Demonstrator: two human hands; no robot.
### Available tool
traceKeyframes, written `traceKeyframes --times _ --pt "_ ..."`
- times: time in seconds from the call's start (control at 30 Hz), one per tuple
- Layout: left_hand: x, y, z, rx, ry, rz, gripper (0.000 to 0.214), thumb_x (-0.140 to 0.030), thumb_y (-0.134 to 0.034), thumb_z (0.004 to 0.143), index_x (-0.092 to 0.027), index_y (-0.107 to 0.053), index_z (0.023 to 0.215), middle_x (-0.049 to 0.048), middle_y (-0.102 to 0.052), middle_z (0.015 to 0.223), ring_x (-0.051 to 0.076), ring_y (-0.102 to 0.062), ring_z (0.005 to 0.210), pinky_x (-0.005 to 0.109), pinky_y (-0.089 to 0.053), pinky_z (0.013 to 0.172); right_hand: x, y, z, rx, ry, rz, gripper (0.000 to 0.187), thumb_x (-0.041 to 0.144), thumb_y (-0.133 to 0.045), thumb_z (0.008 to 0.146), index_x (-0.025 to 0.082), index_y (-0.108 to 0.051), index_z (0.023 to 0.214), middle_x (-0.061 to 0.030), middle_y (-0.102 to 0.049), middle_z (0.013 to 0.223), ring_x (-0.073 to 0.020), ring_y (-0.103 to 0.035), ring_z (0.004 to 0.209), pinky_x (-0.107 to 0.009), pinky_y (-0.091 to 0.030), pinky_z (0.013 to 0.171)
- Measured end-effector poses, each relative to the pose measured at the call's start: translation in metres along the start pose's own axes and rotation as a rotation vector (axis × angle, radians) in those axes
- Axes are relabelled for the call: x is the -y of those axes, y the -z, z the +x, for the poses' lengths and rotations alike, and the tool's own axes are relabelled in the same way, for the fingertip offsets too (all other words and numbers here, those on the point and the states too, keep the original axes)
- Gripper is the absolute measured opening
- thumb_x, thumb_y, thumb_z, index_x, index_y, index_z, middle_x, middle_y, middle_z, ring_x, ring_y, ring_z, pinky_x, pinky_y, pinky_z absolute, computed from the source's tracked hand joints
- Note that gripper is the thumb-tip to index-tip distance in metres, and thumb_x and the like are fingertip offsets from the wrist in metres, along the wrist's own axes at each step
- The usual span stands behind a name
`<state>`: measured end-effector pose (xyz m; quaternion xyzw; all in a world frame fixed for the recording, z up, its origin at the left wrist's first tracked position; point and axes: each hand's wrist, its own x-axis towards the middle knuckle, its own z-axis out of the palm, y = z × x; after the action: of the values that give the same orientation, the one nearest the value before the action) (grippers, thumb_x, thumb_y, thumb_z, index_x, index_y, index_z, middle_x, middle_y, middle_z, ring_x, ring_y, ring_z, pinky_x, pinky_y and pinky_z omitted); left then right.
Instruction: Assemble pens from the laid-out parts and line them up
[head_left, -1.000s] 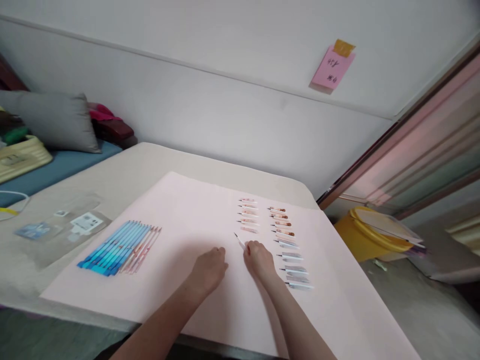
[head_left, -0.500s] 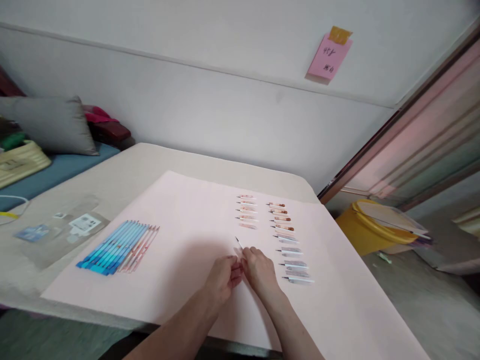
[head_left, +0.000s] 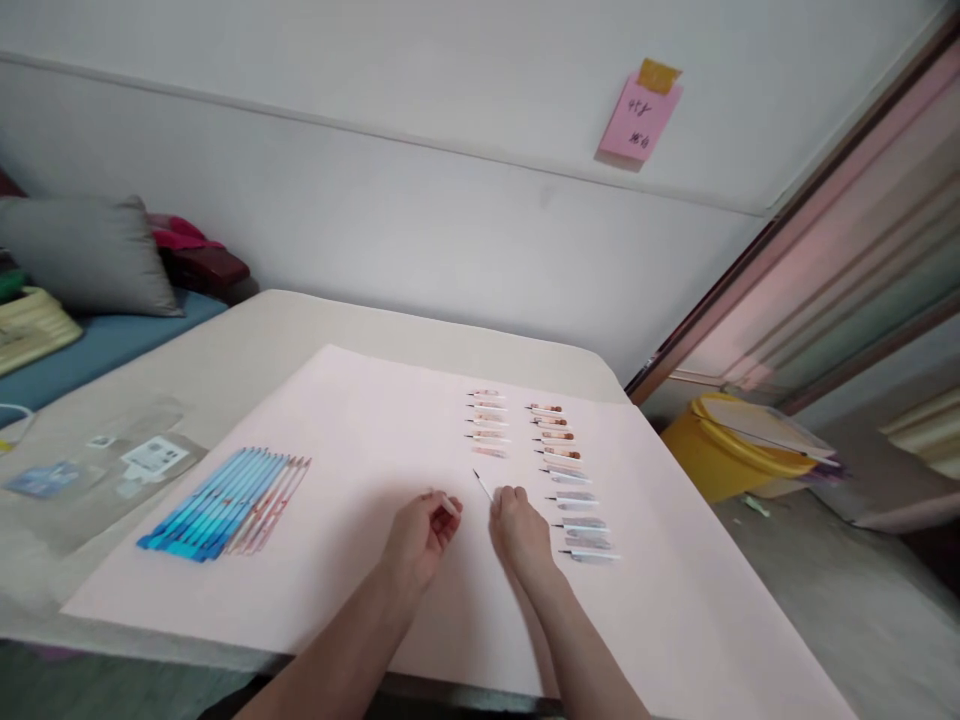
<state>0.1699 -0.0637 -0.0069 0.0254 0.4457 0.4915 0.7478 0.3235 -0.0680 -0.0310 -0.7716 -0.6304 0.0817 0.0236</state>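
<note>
My right hand (head_left: pixel 523 530) is closed around a slim white pen refill (head_left: pixel 483 485), its dark tip pointing up and left. To its left, my left hand (head_left: pixel 420 530) pinches a short pale piece (head_left: pixel 450 506), perhaps a pen part; the fingers cover most of it. A gap separates the two hands. Beyond them lies a short column of pale patterned pen parts (head_left: pixel 489 437) with thin white refills. Right of my right hand runs a longer column of brown-ended and grey pen parts (head_left: pixel 577 500), also with dark-tipped white refills.
A pink sheet (head_left: pixel 352 420) covers much of the table (head_left: pixel 420 335). Blue pens (head_left: pixel 217 500) and pink-white pens (head_left: pixel 274 505) lie side by side at left. Clear plastic packaging (head_left: pixel 112 470) is beyond them. A yellow bin (head_left: pixel 697 450) stands right of the table.
My hands have come apart. The left has moved left with the short pale piece now visible in it; the right keeps the refill. The view has shifted slightly.
</note>
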Motion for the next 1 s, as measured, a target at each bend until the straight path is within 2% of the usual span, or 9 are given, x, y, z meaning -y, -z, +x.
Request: traceKeyframes --times 0.1,0.17,0.33,0.4,0.63,0.87,1.0 --pt "-0.012 0.002 0.002 -0.032 -0.024 -0.063 0.009 -0.006 -0.055 0.077 -0.011 -0.053 0.070 0.0089 -0.061 0.070 0.013 -0.063 0.065 0.020 -0.053 0.054 0.000 -0.006 0.006 0.033 0.006 0.013 0.016 0.017 -0.039 0.088 0.015 -0.055 0.092 -0.0108 -0.061 0.093 -0.0193 -0.062 0.075 -0.026 -0.034 0.059" --pt "-0.020 0.004 0.004 -0.047 -0.041 -0.100 0.008 -0.005 -0.056 0.076 -0.011 -0.053 0.071 0.0091 -0.061 0.071 0.014 -0.063 0.066 0.020 -0.054 0.055 0.003 0.001 0.002 0.029 0.047 0.040 0.014 0.018 -0.039 0.088 0.016 -0.053 0.092 -0.0087 -0.063 0.086 -0.0189 -0.061 0.073 -0.025 -0.033 0.058" --pt "-0.037 0.010 0.009 -0.064 -0.094 -0.171 0.010 -0.001 -0.057 0.074 -0.011 -0.053 0.072 0.0067 -0.059 0.072 0.012 -0.062 0.067 0.020 -0.055 0.058 0.015 0.034 -0.028 -0.005 0.350 0.336 0.017 0.027 -0.032 0.093 0.020 -0.047 0.089 -0.0005 -0.060 0.069 -0.0142 -0.055 0.060 -0.022 -0.030 0.053" --pt "-0.042 0.011 0.010 -0.061 -0.110 -0.181 0.011 -0.001 -0.058 0.073 -0.011 -0.053 0.072 0.0061 -0.059 0.073 0.011 -0.062 0.068 0.019 -0.055 0.059 0.019 0.042 -0.037 0.004 0.404 0.390 0.017 0.027 -0.033 0.093 0.021 -0.047 0.086 0.0007 -0.059 0.068 -0.0136 -0.054 0.059 -0.021 -0.030 0.053" --pt "-0.044 0.009 0.001 -0.026 -0.147 -0.138 0.010 -0.002 -0.062 0.070 -0.010 -0.055 0.071 0.0078 -0.060 0.077 0.013 -0.063 0.072 0.019 -0.055 0.059 0.021 0.041 -0.041 -0.009 0.423 0.304 0.012 0.020 -0.037 0.090 0.022 -0.048 0.085 0.0007 -0.062 0.075 -0.0137 -0.055 0.063 -0.022 -0.029 0.054" --pt "-0.039 0.010 0.001 -0.030 -0.300 -0.048 0.008 -0.010 -0.062 0.074 -0.013 -0.055 0.074 0.0065 -0.061 0.076 0.014 -0.063 0.073 0.022 -0.054 0.062 0.020 0.042 -0.042 -0.020 0.435 0.227 0.011 0.019 -0.038 0.090 0.022 -0.048 0.085 0.0005 -0.062 0.078 -0.0138 -0.056 0.064 -0.023 -0.027 0.054" --pt "-0.039 0.009 0.000 -0.032 -0.288 -0.029 0.008 -0.010 -0.060 0.075 -0.014 -0.054 0.073 0.0065 -0.061 0.074 0.013 -0.063 0.071 0.022 -0.053 0.062 0.020 0.042 -0.044 -0.025 0.439 0.222 0.011 0.020 -0.039 0.090 0.022 -0.047 0.084 0.0008 -0.062 0.077 -0.0139 -0.056 0.064 -0.023 -0.026 0.053"
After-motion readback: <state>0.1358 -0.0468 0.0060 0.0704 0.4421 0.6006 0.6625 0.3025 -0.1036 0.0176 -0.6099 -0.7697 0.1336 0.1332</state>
